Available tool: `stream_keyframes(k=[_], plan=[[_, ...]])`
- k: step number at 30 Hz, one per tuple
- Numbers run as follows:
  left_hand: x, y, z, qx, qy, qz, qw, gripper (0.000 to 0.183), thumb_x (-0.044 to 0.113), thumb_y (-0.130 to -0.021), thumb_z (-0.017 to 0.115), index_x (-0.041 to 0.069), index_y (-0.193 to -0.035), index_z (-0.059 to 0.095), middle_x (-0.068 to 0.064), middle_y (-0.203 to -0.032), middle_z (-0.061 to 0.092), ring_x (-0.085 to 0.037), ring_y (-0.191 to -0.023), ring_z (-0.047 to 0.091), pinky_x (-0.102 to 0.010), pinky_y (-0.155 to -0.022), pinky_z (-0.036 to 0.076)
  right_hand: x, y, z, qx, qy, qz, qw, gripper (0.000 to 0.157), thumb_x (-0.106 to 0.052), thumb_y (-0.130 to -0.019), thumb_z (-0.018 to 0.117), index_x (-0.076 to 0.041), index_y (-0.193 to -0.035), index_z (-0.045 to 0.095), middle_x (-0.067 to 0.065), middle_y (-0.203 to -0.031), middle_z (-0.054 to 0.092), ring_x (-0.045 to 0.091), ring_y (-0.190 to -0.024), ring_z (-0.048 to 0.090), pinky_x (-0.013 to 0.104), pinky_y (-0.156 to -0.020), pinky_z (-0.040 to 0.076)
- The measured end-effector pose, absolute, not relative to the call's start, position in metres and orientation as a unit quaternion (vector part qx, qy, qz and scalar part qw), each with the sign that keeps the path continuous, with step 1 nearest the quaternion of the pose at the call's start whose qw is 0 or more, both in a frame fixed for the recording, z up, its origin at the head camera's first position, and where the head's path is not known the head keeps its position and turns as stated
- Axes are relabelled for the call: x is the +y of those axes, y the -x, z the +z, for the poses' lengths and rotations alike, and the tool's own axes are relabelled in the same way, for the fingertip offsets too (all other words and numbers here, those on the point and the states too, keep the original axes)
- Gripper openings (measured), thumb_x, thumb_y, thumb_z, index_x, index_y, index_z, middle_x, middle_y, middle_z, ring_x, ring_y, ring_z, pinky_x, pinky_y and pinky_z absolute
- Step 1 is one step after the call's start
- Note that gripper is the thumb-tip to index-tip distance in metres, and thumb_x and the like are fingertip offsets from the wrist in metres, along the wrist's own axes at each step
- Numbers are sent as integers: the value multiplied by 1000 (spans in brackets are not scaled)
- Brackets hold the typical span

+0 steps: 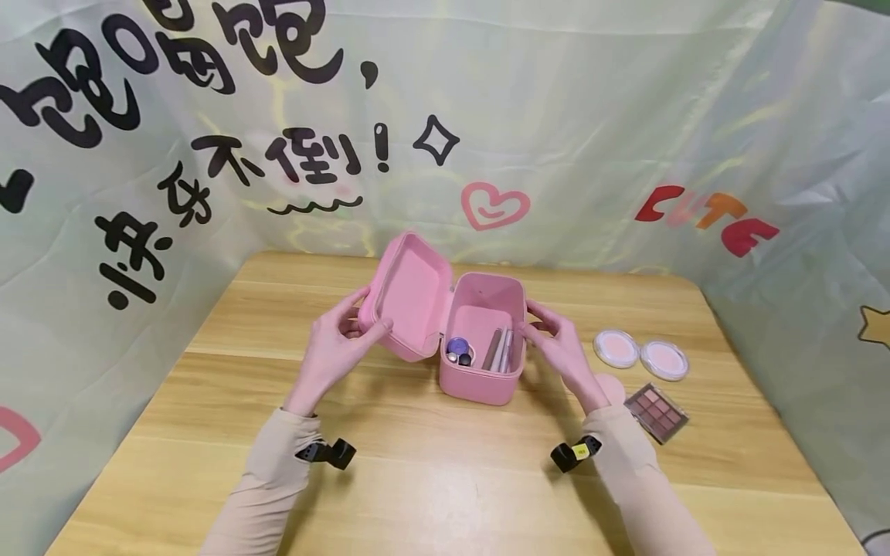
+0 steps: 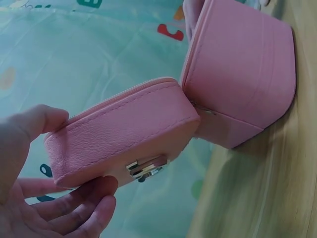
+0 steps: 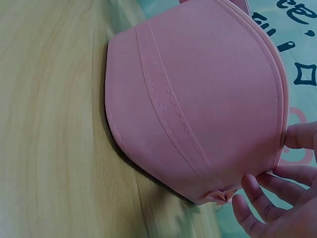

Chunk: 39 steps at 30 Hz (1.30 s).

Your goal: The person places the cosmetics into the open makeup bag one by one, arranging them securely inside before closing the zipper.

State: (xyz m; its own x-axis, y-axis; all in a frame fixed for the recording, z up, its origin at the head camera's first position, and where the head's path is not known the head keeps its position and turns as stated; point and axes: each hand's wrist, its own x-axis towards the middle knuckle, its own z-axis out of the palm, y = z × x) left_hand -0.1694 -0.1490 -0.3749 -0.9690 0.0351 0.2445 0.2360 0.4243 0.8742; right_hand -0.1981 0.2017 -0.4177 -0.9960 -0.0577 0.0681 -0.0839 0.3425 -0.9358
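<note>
A pink zippered makeup case (image 1: 476, 384) stands on the table with its lid (image 1: 415, 297) swung out to the left. My left hand (image 1: 334, 344) grips the far end of that lid, thumb on the zippered edge and fingers beneath, beside a metal emblem (image 2: 147, 167). At the body's right side, my right hand (image 1: 559, 344) holds the rim between thumb and fingers. A small pink bow or tab (image 3: 221, 197) shows near those fingers. Inside the case lie a small purple round item (image 1: 456, 346), other little round pieces and several slim tubes (image 1: 497, 350).
Two round compacts (image 1: 616, 348) lie to the right on the wooden table (image 1: 389, 479). Nearer is an eyeshadow palette (image 1: 657, 413). A round pink item (image 1: 609, 388) is partly hidden by my right wrist. Printed cloth (image 1: 577, 116) hangs behind and at both sides.
</note>
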Motion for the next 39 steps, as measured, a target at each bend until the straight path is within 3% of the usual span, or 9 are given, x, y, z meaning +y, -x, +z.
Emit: stream_keyframes(k=[4, 11, 14, 21, 26, 30, 35, 39], plan=[[-149, 169, -375, -831, 76, -544, 85, 67, 26, -88, 78, 7, -146, 51, -23, -110, 74, -18, -86, 73, -15, -71, 56, 201, 198, -417, -825, -41, 563, 14, 51, -15, -100, 61, -2, -148, 48, 21, -150, 51, 33, -121, 59, 12, -83, 51], [-148, 168, -375, -822, 66, -560, 85, 64, 25, -88, 78, 8, -145, 53, -22, -106, 74, -5, -81, 70, -16, -70, 56, 206, 190, -413, -831, -39, 555, 24, 44, -19, -103, 57, 1, -142, 54, 22, -144, 57, -9, -97, 58, 21, -82, 54], [-148, 169, -376, -819, 61, -564, 85, 62, 24, -88, 78, 9, -144, 55, -22, -105, 75, -6, -81, 70, -17, -70, 57, 212, 186, -409, -824, -44, 565, 17, 42, -13, -103, 54, 5, -141, 52, 26, -145, 54, -16, -94, 56, 19, -80, 53], [-146, 169, -376, -814, 51, -574, 80, 61, 22, -89, 77, 9, -143, 55, -23, -106, 74, -2, -79, 69, -17, -71, 57, 227, 175, -397, -820, -60, 569, -19, 46, -14, -104, 53, 7, -145, 46, 30, -150, 47, -16, -99, 56, 22, -85, 55], [-147, 170, -376, -813, 48, -575, 76, 60, 22, -89, 77, 9, -143, 54, -23, -108, 74, -1, -80, 69, -17, -72, 57, 240, 169, -389, -828, -61, 556, -28, 52, -20, -105, 53, 4, -149, 40, 27, -153, 43, -18, -102, 54, 17, -86, 53], [-147, 170, -376, -813, 47, -575, 73, 60, 23, -89, 77, 9, -143, 55, -22, -109, 74, -2, -81, 70, -17, -73, 57, 254, 165, -384, -812, -58, 580, -40, 56, -26, -106, 52, 1, -152, 36, 12, -147, 51, -13, -108, 55, 16, -88, 53], [-147, 168, -375, -811, 50, -579, 74, 60, 23, -90, 76, 8, -143, 54, -23, -110, 74, -2, -82, 70, -16, -73, 57, 273, 163, -380, -735, -74, 671, -55, 39, -24, -107, 50, -13, -144, 45, -16, -126, 59, -1, -113, 61, 18, -92, 54], [-147, 167, -375, -808, 49, -583, 77, 60, 21, -89, 76, 7, -143, 54, -24, -110, 73, -1, -81, 69, -16, -74, 58, 287, 161, -380, -643, -92, 758, -58, 26, -14, -107, 48, -21, -130, 57, -12, -122, 67, 5, -111, 66, 20, -92, 56]])
